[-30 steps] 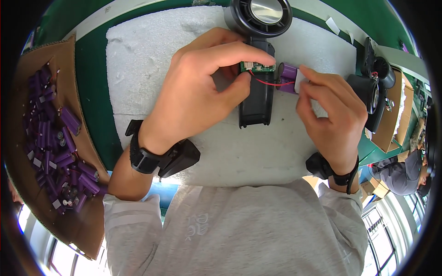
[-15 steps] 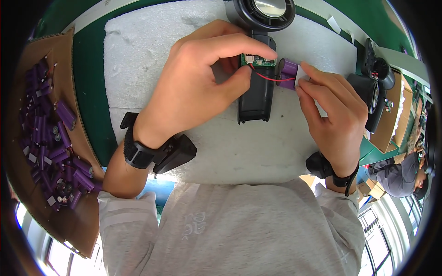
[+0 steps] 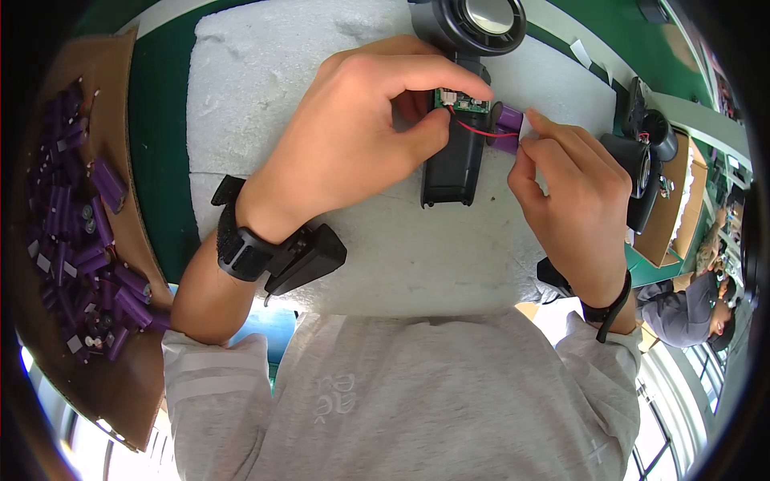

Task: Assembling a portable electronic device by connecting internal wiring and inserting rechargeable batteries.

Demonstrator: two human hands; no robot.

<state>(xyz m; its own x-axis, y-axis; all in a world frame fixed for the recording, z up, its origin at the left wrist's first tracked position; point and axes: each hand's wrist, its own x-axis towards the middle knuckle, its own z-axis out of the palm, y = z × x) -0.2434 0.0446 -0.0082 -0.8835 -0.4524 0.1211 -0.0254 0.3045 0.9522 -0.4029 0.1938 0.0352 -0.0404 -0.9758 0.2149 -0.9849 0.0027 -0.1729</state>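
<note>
A black handheld fan (image 3: 451, 164) lies on the white foam with its round head away from me. My left hand (image 3: 349, 132) is closed around the fan's upper handle, thumb on one side and index finger over the far side. A green circuit board (image 3: 473, 105) shows in the handle's opening, and a red wire (image 3: 479, 131) runs from it to a purple battery pack (image 3: 507, 116) beside the fan. My right hand (image 3: 573, 180) pinches the pack's near right end, where a small white piece (image 3: 525, 128) shows at the fingertips. The fingers partly hide the pack.
A cardboard box (image 3: 120, 337) full of loose purple batteries stands at the left. The foam slab (image 3: 361, 272) covers the green table (image 3: 164, 160). More black fan parts (image 3: 639, 168) and an open carton (image 3: 678, 204) sit at the right. Another person (image 3: 686, 309) is farther right.
The fan and both hands sit slightly differently in the picture, the fan a little to the right. My right fingers are more bent, and the white piece shows narrower between them.
</note>
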